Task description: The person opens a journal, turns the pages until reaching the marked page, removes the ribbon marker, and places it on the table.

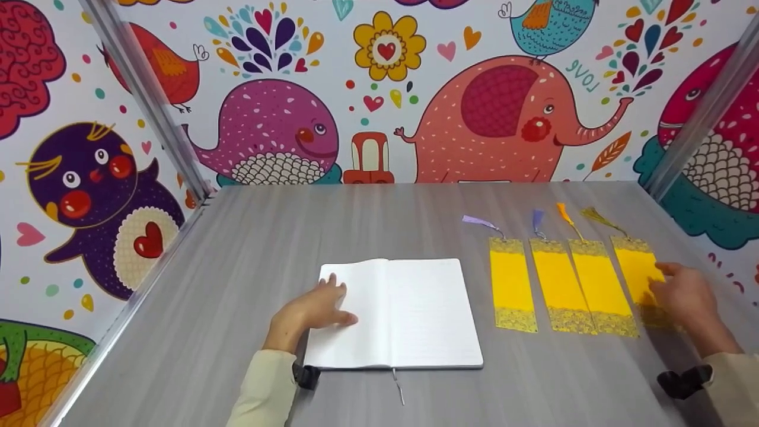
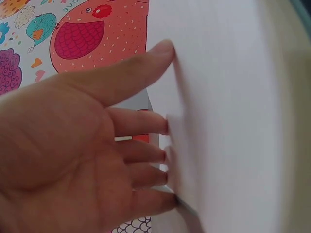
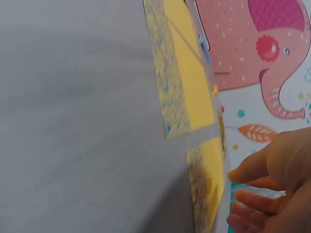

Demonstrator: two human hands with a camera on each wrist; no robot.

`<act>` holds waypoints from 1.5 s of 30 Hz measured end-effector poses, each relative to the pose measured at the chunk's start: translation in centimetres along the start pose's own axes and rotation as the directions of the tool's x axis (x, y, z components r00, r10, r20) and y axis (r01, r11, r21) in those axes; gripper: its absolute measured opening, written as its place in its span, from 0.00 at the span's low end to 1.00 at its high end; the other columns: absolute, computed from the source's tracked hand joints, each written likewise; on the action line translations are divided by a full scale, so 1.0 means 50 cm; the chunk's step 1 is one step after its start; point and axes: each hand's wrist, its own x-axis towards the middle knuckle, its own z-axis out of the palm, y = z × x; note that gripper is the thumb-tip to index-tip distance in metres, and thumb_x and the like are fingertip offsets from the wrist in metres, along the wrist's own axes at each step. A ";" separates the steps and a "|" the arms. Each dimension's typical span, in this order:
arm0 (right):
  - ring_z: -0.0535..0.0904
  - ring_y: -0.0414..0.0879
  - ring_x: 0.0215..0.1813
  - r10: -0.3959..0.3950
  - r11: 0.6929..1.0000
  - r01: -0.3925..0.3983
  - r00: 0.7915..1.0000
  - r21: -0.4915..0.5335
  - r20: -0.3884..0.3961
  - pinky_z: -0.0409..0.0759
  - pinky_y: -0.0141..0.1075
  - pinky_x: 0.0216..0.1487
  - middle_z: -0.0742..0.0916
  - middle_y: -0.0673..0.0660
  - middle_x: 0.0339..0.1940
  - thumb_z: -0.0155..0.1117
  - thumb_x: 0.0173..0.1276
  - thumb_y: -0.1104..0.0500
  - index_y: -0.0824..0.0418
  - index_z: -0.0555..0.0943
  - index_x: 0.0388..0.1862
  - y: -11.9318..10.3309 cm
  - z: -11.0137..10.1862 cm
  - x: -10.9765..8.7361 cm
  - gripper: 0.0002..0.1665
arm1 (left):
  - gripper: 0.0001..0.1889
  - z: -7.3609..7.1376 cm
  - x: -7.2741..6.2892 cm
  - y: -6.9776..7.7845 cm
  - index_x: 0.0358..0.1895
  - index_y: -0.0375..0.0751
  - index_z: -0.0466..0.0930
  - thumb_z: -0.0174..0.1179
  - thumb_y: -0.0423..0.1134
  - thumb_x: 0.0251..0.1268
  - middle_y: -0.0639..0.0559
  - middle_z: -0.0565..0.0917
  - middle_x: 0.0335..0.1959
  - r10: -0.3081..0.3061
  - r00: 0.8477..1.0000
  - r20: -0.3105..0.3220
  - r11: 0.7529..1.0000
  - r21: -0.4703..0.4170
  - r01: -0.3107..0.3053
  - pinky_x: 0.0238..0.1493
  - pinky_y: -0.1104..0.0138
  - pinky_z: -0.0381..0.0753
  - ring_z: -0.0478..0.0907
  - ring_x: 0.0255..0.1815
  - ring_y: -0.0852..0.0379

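An open notebook (image 1: 433, 314) with blank-looking white pages lies on the table, a thin ribbon (image 1: 398, 385) trailing from its lower edge. My left hand (image 1: 314, 305) rests its spread fingertips on the left page; in the left wrist view, the thumb and fingers touch the paper. To the right of the notebook lie several yellow bookmarks with patterned ends and tassels. My right hand (image 1: 688, 296) is at the right edge of the rightmost bookmark (image 1: 637, 270), fingers loosely bent. In the right wrist view, the fingers (image 3: 252, 170) appear above that bookmark with nothing between them.
The other bookmarks, the leftmost bookmark (image 1: 512, 281) among them, lie side by side, two touching near their lower ends. Panels with cartoon animals (image 1: 498, 118) stand behind and beside the grey table (image 1: 207, 326), with metal posts (image 1: 160, 112) at the back corners.
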 end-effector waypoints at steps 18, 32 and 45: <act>0.66 0.74 0.68 -0.343 0.935 0.334 0.937 -0.119 -0.068 0.77 0.63 0.63 0.64 0.78 0.74 0.54 0.77 0.53 0.66 0.62 0.77 -0.177 0.102 -0.127 0.35 | 0.42 -0.002 0.002 -0.003 0.74 0.24 0.59 0.65 0.47 0.67 0.24 0.49 0.79 0.005 1.000 -0.010 1.000 0.015 -0.005 0.81 0.44 0.50 0.46 0.81 0.29; 0.74 0.66 0.68 -0.490 0.872 0.490 0.872 0.003 0.002 0.79 0.56 0.65 0.73 0.69 0.73 0.61 0.75 0.52 0.61 0.66 0.76 -0.244 0.196 -0.220 0.34 | 0.40 -0.011 -0.002 0.007 0.71 0.24 0.65 0.66 0.50 0.66 0.23 0.53 0.77 -0.047 0.999 -0.026 0.999 0.018 0.048 0.76 0.46 0.63 0.62 0.77 0.35; 0.78 0.62 0.65 -0.526 0.849 0.501 0.834 0.169 0.168 0.86 0.45 0.55 0.76 0.68 0.69 0.69 0.68 0.53 0.66 0.67 0.74 -0.274 0.297 -0.263 0.40 | 0.43 -0.017 -0.005 0.013 0.75 0.24 0.56 0.68 0.44 0.64 0.25 0.62 0.75 -0.194 0.961 -0.197 0.977 -0.128 0.171 0.73 0.45 0.66 0.64 0.75 0.33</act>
